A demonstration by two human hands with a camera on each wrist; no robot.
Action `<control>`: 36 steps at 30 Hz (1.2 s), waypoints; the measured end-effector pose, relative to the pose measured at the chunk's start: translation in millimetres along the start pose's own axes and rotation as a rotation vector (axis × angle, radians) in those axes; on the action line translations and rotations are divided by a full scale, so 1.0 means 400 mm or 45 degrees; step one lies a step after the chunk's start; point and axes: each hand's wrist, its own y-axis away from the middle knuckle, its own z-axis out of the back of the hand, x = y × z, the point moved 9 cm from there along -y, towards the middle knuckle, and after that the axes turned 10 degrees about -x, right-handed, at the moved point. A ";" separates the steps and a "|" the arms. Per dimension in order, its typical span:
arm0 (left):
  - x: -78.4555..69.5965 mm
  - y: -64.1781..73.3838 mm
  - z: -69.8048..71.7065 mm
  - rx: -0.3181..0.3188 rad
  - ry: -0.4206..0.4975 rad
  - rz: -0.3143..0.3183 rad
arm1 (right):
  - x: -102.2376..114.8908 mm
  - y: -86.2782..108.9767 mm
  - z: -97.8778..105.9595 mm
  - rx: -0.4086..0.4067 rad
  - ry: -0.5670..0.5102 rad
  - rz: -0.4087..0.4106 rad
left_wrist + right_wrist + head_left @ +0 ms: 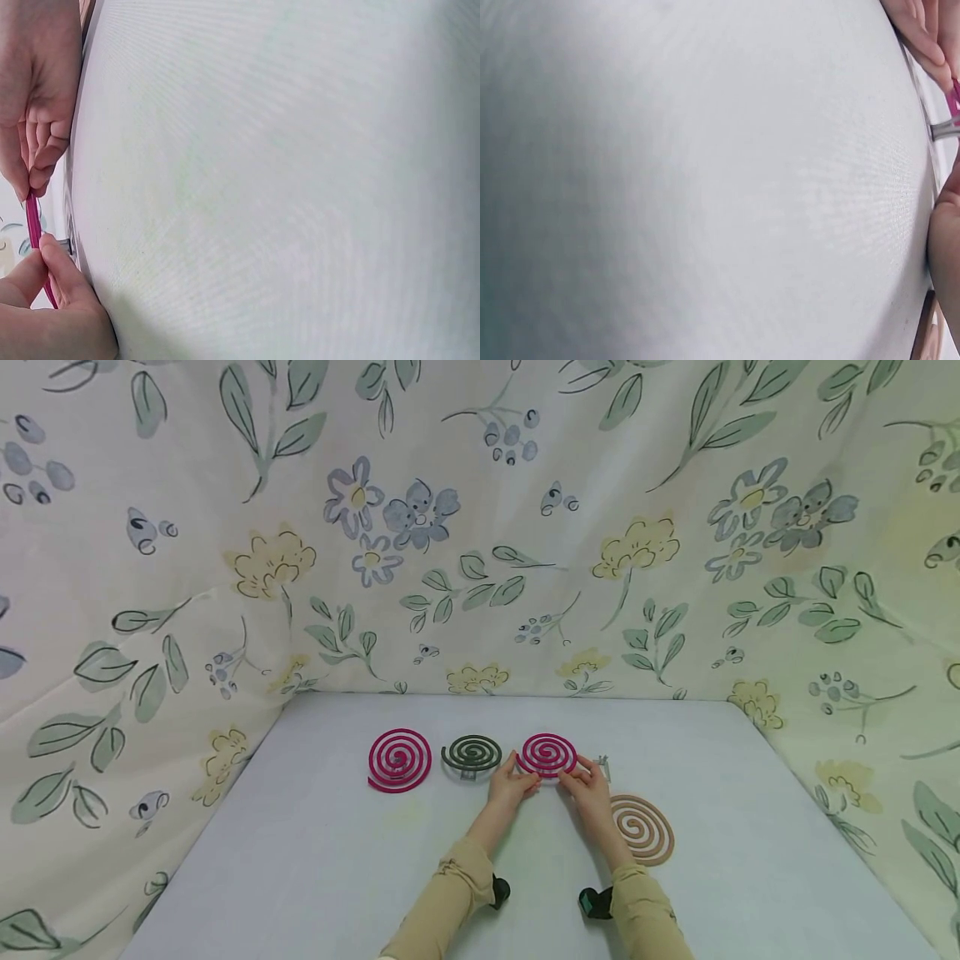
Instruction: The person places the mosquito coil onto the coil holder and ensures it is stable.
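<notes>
Both hands hold a magenta mosquito coil point(547, 753) low over the white table, one at each side. My left hand point(512, 783) pinches its left edge between thumb and fingers, as the left wrist view shows close up. On the opposite edge, my right hand point(587, 787) pinches the coil with thumb and fingertips. A small metal stand point(945, 130) shows below the coil in the right wrist view. Left of this coil, a dark green coil point(472, 752) sits raised on its own small stand point(468, 774).
At the far left of the row is another magenta coil point(400, 760). A tan coil point(652, 843) lies flat, partly behind the right forearm. Beside the right hand stands a small metal stand point(606, 768). Floral cloth point(480, 610) hangs behind the white table point(300, 860).
</notes>
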 end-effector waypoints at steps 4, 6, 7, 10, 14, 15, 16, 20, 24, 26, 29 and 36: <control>0.045 -0.051 0.003 0.008 0.013 -0.020 | -0.001 0.001 0.000 -0.003 0.003 -0.014; 0.107 -0.120 0.006 0.049 0.062 -0.094 | -0.002 0.001 0.000 -0.010 0.002 -0.019; 0.146 -0.161 0.009 0.058 0.067 -0.125 | -0.003 0.001 0.000 -0.012 0.003 -0.022; 0.271 -0.286 0.016 0.060 0.068 -0.183 | -0.005 0.000 0.001 -0.021 0.012 -0.025; 0.399 -0.409 0.025 0.003 0.038 -0.110 | -0.006 -0.001 0.001 -0.020 0.020 -0.029; 0.426 -0.433 0.026 0.012 0.060 -0.092 | -0.006 0.000 0.001 -0.019 0.018 -0.032; 0.442 -0.450 0.026 0.019 0.076 -0.079 | -0.006 0.000 0.001 -0.017 0.020 -0.033; 0.461 -0.469 0.025 0.042 0.114 -0.052 | -0.006 -0.001 0.003 -0.019 0.035 -0.031; 0.416 -0.423 0.023 0.028 0.076 -0.044 | -0.007 -0.001 0.004 -0.024 0.037 -0.029; 0.374 -0.382 0.021 0.017 0.039 -0.064 | -0.007 -0.001 0.003 -0.026 0.036 -0.031; 0.315 -0.322 0.020 0.005 0.025 -0.078 | -0.006 0.001 0.002 -0.027 0.039 -0.029; 0.262 -0.266 0.018 -0.002 0.045 -0.085 | -0.003 0.003 0.001 -0.021 0.033 -0.021</control>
